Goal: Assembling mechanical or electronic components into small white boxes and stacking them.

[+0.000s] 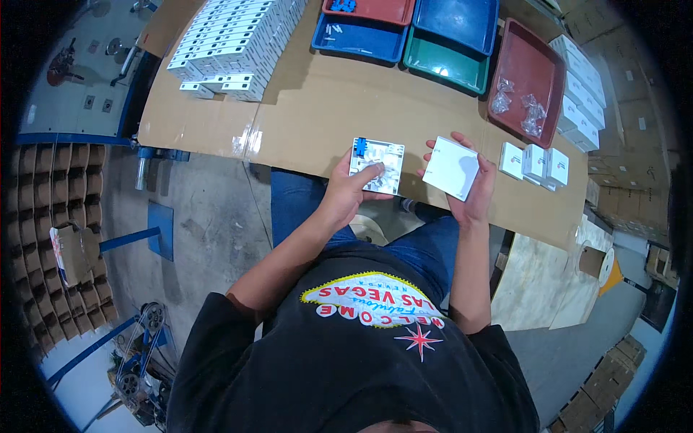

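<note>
My left hand [347, 186] grips a square white plastic housing [390, 155], its thumb pressed on the inside. A blue connector block [359, 147] sits at that housing's upper left corner, and a clear, crinkled bag seems to lie in it. To the right, my right hand [474, 189] holds a plain square white cover plate [451, 167] by its edges, smooth face up. A gap separates the two pieces, both held over the table's near edge. Close to my right hand, small white boxes [534, 162] stand on the cardboard-covered table [317, 119].
Stacked white housings [231, 36] rise at the far left. Blue tray [357, 45], green tray [447, 66] and dark red tray [514, 47] line the far side; the dark red one holds small clear bags. More white boxes [580, 90] are piled at the right edge.
</note>
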Tool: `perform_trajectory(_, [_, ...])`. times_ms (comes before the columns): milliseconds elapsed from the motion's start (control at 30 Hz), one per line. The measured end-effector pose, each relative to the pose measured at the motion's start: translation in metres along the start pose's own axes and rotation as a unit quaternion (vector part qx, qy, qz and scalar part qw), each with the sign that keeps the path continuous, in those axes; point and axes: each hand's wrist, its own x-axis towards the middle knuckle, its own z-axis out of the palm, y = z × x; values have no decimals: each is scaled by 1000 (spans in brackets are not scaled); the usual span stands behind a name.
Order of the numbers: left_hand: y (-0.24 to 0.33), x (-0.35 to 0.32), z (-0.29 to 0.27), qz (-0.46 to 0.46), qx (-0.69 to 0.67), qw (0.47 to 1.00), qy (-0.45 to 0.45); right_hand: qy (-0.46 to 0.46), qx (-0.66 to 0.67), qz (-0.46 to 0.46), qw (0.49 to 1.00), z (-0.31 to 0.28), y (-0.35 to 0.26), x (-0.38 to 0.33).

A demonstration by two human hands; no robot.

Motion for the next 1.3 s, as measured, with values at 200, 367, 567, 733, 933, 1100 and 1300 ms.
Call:
perform_trajectory(200, [3, -5, 2, -6, -12, 1000, -19, 3, -278, -32, 960, 36, -5, -8])
perform_trajectory(367, [-2, -5, -6, 12, -29, 999, -42, -72, -589, -188, 783, 72, 7, -9])
perform_trajectory(567, [2, -5, -8, -17, -20, 998, -56, -153, -678, -204, 689, 78, 16, 2])
perform_trajectory(733, [13, -8, -1, -40, -164, 980, -105, -151, -709, -218, 654, 76, 19, 8])
perform_trajectory(933, [-6, -4, -1, -64, -128, 984, -109, -153, -706, -223, 654, 78, 24, 12])
perform_trajectory(1100, [-7, -1, 4, -65, -133, 985, -93, -155, -702, -225, 657, 78, 21, 14])
perform_trajectory(1300, [-16, -2, 4, -72, -119, 986, -91, -154, -692, -226, 669, 76, 18, 9])
